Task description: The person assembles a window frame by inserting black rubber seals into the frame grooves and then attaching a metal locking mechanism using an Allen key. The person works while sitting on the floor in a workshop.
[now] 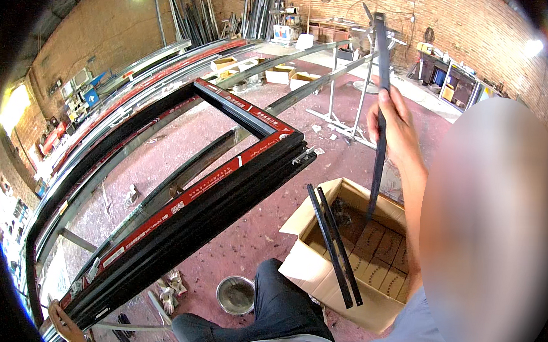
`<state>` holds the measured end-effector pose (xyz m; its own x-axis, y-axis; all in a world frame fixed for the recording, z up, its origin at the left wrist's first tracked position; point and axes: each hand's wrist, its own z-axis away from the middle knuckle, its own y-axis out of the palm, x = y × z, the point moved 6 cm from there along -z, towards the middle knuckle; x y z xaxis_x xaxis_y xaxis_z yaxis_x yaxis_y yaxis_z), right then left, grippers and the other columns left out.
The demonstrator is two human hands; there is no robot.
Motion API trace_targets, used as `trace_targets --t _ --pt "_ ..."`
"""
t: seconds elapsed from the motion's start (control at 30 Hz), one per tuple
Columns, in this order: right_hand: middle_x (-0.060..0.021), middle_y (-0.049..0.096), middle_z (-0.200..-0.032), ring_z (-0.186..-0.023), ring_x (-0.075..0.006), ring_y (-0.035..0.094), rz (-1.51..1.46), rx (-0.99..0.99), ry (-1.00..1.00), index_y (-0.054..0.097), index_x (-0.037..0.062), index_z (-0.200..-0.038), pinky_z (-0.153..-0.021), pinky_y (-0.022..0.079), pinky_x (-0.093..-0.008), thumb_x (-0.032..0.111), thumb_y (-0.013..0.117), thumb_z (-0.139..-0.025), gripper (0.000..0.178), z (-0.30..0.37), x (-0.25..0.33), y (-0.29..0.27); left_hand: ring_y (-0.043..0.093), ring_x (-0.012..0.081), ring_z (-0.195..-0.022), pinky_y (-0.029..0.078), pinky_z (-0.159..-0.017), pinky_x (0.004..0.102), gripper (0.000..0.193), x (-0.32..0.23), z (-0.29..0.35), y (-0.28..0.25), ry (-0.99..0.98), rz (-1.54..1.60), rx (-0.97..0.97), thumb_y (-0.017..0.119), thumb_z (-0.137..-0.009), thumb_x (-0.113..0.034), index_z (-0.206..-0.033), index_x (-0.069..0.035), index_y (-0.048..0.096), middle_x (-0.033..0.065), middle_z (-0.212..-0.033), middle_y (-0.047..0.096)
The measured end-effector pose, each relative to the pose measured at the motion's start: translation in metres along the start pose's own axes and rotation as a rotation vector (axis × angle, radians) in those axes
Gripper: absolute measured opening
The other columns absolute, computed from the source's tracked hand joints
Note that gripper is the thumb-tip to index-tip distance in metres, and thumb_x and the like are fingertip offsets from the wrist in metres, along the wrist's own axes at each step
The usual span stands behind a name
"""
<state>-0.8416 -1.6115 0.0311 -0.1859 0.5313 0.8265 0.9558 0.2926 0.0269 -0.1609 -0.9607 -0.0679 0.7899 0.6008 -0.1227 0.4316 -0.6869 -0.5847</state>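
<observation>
Here, the right hand (399, 122) is raised, fingers closed round a long black strip (383, 59) that hangs upright above an open cardboard box (306, 265). Two more strips (326, 235) lie across the box. The left hand (65, 326) seems to touch the black frame's (202, 235) near corner; so close to the rim, I can't tell how far it is open. A bucket (235, 295) stands near the box.

It's a wkshp w/ metal bars (257, 20), brick wall (458, 26).
</observation>
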Motion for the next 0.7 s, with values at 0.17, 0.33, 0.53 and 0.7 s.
trace_targets --t 0.17,0.33,0.53,0.7 --pt "-0.0025 0.065 -0.090 -0.071 -0.0061 0.054 0.369 0.165 -0.147 0.049 0.0045 -0.136 -0.061 0.044 -0.0220 0.023 0.047 -0.105 0.037 -0.050 -0.029 -0.011 0.059 0.0315 -0.099 0.046 -0.091 0.0399 0.041 -0.024 -0.007 0.009 -0.056 0.092 -0.013 0.035 -0.109 -0.026 -0.110 0.006 0.060 0.0181 -0.106 0.062" --pt "-0.0010 0.062 -0.080 -0.070 -0.0095 0.054 0.503 0.207 -0.082 0.054 0.0049 -0.129 -0.063 0.045 -0.0271 0.016 0.048 -0.103 0.030 -0.055 -0.041 0.007 0.060 0.0316 -0.095 0.046 -0.089 0.0410 0.045 -0.022 -0.004 0.008 -0.103 0.120 -0.062 0.033 -0.109 -0.030 -0.108 0.005 0.061 0.0181 -0.103 0.062" --pt "-0.0029 0.060 -0.076 -0.067 -0.0134 0.054 0.727 0.453 -0.063 0.051 0.0050 -0.138 -0.065 0.047 -0.0300 0.012 0.046 -0.101 0.037 -0.052 -0.093 0.013 0.061 0.0317 -0.095 0.045 -0.091 0.0438 0.050 -0.020 -0.004 0.008 -0.083 -0.011 -0.119 0.031 -0.109 -0.033 -0.108 0.005 0.063 0.0189 -0.101 0.064" --pt "-0.0051 0.061 -0.081 -0.075 -0.0145 0.057 0.604 0.464 0.148 0.055 0.0018 -0.125 -0.072 0.048 -0.0319 0.010 0.046 -0.102 0.027 -0.032 -0.096 0.026 0.060 0.0320 -0.103 0.044 -0.096 0.0418 0.051 -0.021 -0.002 0.006 -0.182 0.065 -0.041 0.029 -0.109 -0.032 -0.116 0.006 0.062 0.0203 -0.110 0.063"
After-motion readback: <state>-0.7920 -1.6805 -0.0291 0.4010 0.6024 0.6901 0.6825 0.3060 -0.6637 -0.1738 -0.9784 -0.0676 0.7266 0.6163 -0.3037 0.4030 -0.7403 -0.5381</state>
